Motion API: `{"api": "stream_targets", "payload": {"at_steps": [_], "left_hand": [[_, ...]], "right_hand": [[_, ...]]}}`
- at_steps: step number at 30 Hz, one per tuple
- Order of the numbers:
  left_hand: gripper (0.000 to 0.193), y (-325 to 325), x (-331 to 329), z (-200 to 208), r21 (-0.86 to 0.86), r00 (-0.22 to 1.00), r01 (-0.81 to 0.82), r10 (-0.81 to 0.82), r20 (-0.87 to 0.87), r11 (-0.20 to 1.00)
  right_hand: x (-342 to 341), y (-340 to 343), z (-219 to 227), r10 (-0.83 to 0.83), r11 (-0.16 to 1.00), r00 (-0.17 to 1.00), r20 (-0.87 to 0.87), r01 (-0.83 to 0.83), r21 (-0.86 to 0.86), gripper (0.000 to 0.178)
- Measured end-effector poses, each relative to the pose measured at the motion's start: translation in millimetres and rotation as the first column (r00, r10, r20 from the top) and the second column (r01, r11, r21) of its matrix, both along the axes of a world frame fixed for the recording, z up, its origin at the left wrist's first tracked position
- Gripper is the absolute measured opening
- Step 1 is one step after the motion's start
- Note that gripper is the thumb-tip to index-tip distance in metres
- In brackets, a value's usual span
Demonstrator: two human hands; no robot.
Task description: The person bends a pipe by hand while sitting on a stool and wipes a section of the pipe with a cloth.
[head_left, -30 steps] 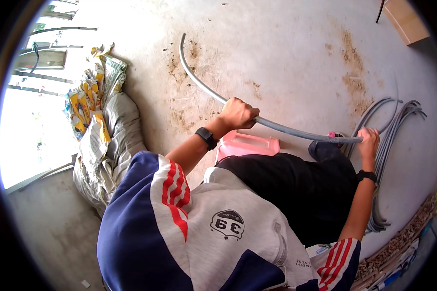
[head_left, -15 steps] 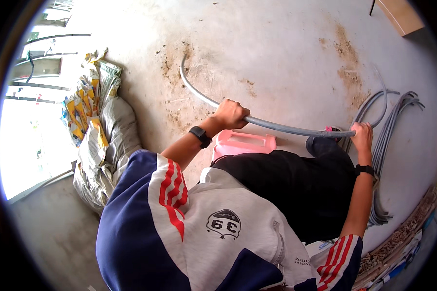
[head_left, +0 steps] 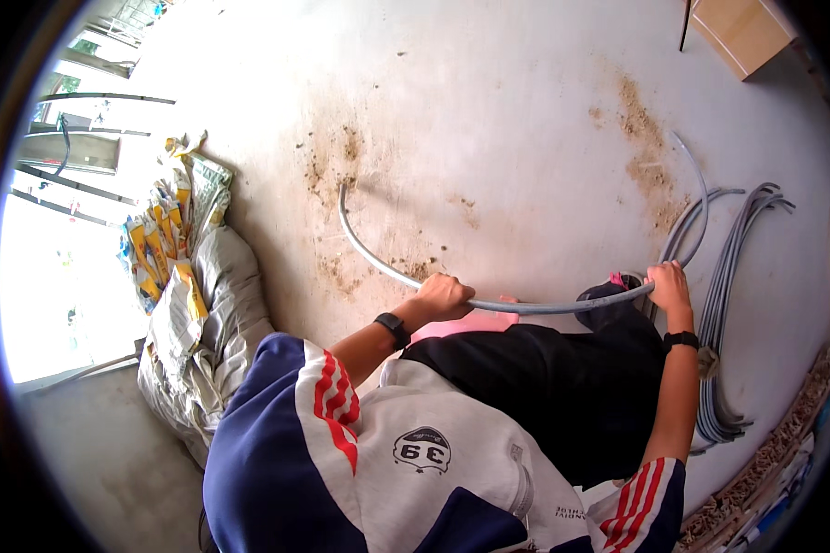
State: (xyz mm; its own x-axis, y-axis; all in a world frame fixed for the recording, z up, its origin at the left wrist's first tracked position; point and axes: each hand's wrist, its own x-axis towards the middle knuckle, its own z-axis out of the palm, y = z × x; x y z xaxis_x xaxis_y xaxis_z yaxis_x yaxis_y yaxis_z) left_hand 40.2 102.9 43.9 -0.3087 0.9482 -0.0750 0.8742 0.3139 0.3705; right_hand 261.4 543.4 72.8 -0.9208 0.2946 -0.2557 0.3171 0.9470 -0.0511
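Currently held: one long, round, grey pipe (head_left: 563, 308), positioned in front of the lap and passing over a pink plastic item (head_left: 475, 323). Left hand (head_left: 444, 297): closed around it partway along. Right hand (head_left: 669, 284): closed around it at or near its right end. Progress, as judged: both grips secured, pipe bowed; what remains cannot be told. Further stock: bundle of slim grey pipes (head_left: 713, 313), at right, outside both hands. Long axis: left-right between the hands, then curving forward; free left tip points away from the torso.
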Motion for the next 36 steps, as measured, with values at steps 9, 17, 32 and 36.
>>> {"api": "stream_targets", "payload": {"at_steps": [9, 17, 32, 36], "left_hand": [[0.012, 67, -52, 49, 0.240, 0.969, 0.079, -0.017, -0.246, 0.967], [0.013, 159, -13, 62, 0.191, 0.993, 0.104, -0.092, -0.071, 0.976], [0.029, 133, -45, -4, 0.049, 0.923, 0.107, -0.117, 0.367, 0.993], [0.031, 193, -12, 8, 0.140, 0.942, 0.168, -0.201, 0.268, 0.976]], "right_hand": [[-54, -49, 76, 0.017, 0.978, 0.968, -0.249, -0.068, -0.197, 0.028], [-37, 2, 62, 0.109, 0.992, 0.994, 0.005, -0.109, -0.061, 0.020], [15, 68, 109, -0.083, 0.893, 0.996, -0.010, 0.079, 0.443, 0.019], [-12, -3, 117, -0.097, 0.974, 0.994, 0.052, 0.106, -0.200, 0.024]]}}
